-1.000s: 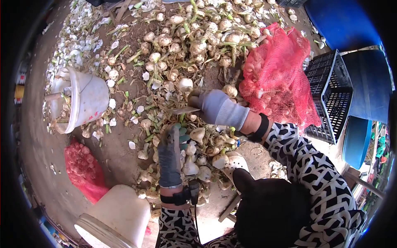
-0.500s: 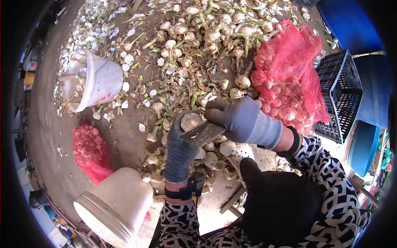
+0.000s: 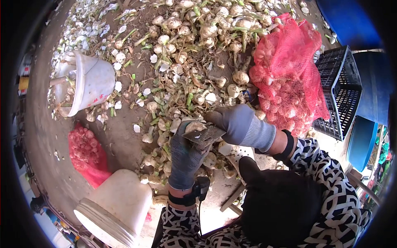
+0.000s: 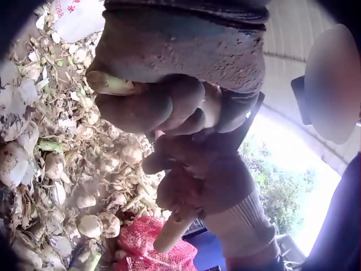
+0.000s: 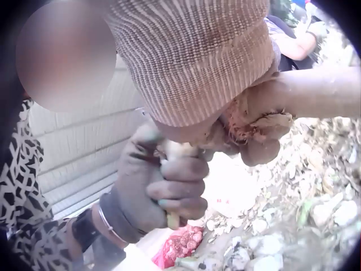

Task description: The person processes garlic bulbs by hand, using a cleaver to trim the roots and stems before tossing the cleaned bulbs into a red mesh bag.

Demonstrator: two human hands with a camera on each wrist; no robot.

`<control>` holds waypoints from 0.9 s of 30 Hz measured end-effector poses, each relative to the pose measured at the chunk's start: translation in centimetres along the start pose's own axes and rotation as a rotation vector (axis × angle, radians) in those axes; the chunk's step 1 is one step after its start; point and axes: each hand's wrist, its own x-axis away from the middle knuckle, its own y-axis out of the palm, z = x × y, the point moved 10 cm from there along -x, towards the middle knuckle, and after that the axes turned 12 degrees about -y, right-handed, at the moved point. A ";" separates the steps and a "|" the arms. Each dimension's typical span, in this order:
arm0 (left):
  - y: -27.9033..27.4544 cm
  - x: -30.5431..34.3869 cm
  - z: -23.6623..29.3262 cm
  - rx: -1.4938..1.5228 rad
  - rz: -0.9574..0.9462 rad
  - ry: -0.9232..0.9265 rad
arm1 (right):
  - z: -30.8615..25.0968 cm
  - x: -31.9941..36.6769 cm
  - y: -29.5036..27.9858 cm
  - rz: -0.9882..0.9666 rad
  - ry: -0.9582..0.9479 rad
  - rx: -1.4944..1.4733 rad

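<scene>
My gloved left hand [image 3: 184, 155] grips a garlic bulb [image 3: 195, 127], with the bulb's face toward the knife. The cut end of its stem [image 4: 110, 83] pokes out beside the curled fingers in the left wrist view. In my gloved right hand [image 3: 240, 122] is a knife with a broad, dirty metal blade [image 3: 204, 134], which lies across the bulb. The knife's pale round handle [image 5: 321, 93] sticks out from the right fist in the right wrist view. Both hands are close together over the garlic heap, and the fingers hide part of the bulb.
More garlic with stems [image 3: 206, 31] lies heaped ahead. A red mesh sack of garlic [image 3: 285, 78] leans by a black crate [image 3: 341, 95] at right. At left are a white bucket on its side [image 3: 97, 84], a smaller red sack [image 3: 87, 153] and an upturned pale bucket [image 3: 120, 202].
The left hand has come up from the pile with a garlic bulb. The right hand has brought the knife to it, and the blade has shifted across the bulb.
</scene>
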 end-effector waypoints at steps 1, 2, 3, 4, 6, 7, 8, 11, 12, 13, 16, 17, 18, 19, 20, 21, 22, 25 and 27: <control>0.5 0.3 -0.5 0.186 -0.099 -0.146 | 2.6 0.3 2.1 -0.028 0.068 0.018; 1.3 0.8 -0.9 0.368 -0.203 -0.298 | 6.0 0.6 4.5 -0.054 0.141 0.032; 1.9 1.1 2.3 0.162 -0.257 -0.070 | 10.8 1.5 6.7 -0.229 0.343 0.069; 2.2 1.2 2.3 0.200 -0.274 -0.100 | 11.6 2.3 6.1 -0.152 0.397 -0.035; 1.3 0.5 -0.4 0.403 -0.166 -0.282 | 9.4 3.3 3.7 0.210 0.386 -0.461; 1.2 0.0 -1.3 0.320 -0.134 -0.250 | 7.4 4.0 4.2 0.108 0.618 -0.909; 1.4 -0.9 -1.5 0.322 -0.138 -0.242 | 5.9 3.8 4.4 0.048 0.582 -1.014; 1.0 -0.8 2.2 -0.410 0.016 0.179 | 4.4 4.2 4.2 0.220 0.584 -1.214; 1.2 -0.2 2.3 -0.411 0.017 0.184 | 5.0 4.2 4.8 0.243 0.565 -1.200; 1.3 -0.1 0.8 -0.171 -0.044 0.006 | 5.0 3.7 4.3 0.263 0.540 -1.184; 1.9 0.6 -1.4 0.102 -0.118 -0.149 | 1.9 3.0 1.8 0.138 0.415 -1.114; 1.7 0.9 -2.3 0.306 -0.120 -0.219 | 2.2 3.2 2.6 0.173 0.348 -1.146; 1.9 1.3 -3.4 0.513 -0.128 -0.286 | 2.2 3.1 2.1 0.252 0.221 -1.001; 1.6 1.5 -3.4 0.464 -0.106 -0.212 | 1.9 3.1 -0.2 0.324 0.122 -0.817; 1.6 1.6 -2.6 0.470 -0.125 -0.209 | 1.3 3.4 -2.2 0.389 0.029 -0.632; 2.1 2.0 -1.2 0.401 -0.207 -0.189 | 1.7 3.8 -2.3 0.352 -0.005 -0.488; 2.7 2.5 0.0 0.330 -0.282 -0.166 | 2.5 4.2 -1.7 0.354 0.002 -0.481; 1.6 3.3 3.0 0.054 -0.172 0.109 | 6.0 5.8 6.7 -0.244 0.255 -0.430; 0.9 3.2 4.0 -0.052 -0.136 0.235 | 9.4 7.9 6.4 -0.169 0.404 -0.203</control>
